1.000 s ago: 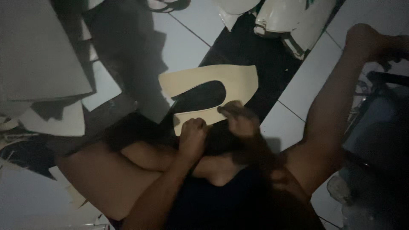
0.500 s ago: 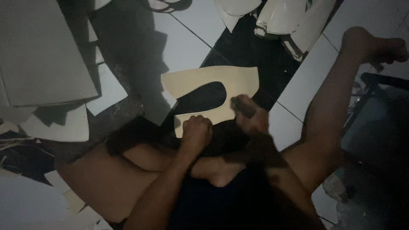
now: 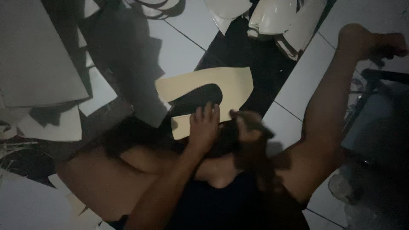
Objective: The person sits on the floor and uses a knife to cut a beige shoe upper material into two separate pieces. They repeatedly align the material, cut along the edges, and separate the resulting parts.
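- Since half a second ago, our left hand (image 3: 204,125) has uncurled from a loose fist; its fingers now lie flat and spread along the near edge of the cream sheet (image 3: 230,83), pressing it rather than gripping it.
- Our right hand (image 3: 247,125) has shifted slightly and is smeared by motion; we cannot tell how far its fingers are open or whether they hold anything.
- We count one cream sheet, lying flat on the floor just ahead of our hands, with one dark sole-shaped cut-out (image 3: 198,98) through its middle.
- We count two hands and two bare legs: our left knee (image 3: 98,183) is bent low in the foreground, and our right leg (image 3: 328,110) stretches out to a foot near the upper right corner.
- One large grey board (image 3: 38,55) lies to the left, with several pale offcuts (image 3: 55,125) scattered round its lower edge; their exact number is unclear in the dim light.
- At least two white curved shells (image 3: 272,17) sit at the top, beyond the sheet.
- We sit on a floor of large pale tiles (image 3: 183,47) with dark joints, crossed by one dark strip (image 3: 255,55) under the sheet.
- Dim light fills the room, and the dark frame (image 3: 375,85) at far right is hard to read.
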